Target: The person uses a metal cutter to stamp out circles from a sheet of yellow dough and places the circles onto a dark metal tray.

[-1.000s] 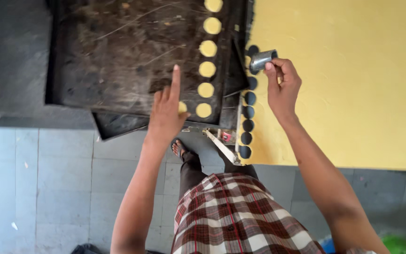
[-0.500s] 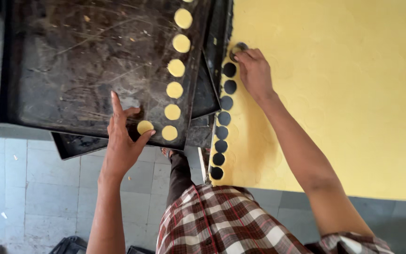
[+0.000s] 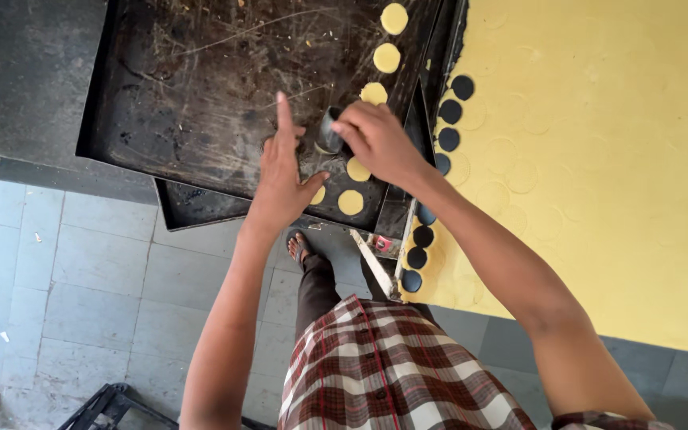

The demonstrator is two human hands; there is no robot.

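Cutter: small dark metal ring cutter, gripped in the closed right hand, over the black scratched baking tray.
Left hand: open, index finger raised, thumb on a pale yellow dough round — just below the cutter.
Row: dough rounds run along the tray's right edge.
Sheet: yellow rolled dough sheet — right of the tray.

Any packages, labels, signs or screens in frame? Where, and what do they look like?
No packages, signs or screens.
Possible label: small red and white patch on the metal frame between the black baking tray and the yellow dough sheet; too small to tell more.
Left hand rests on the tray by a dough round; right hand holds a small dark round cutter.
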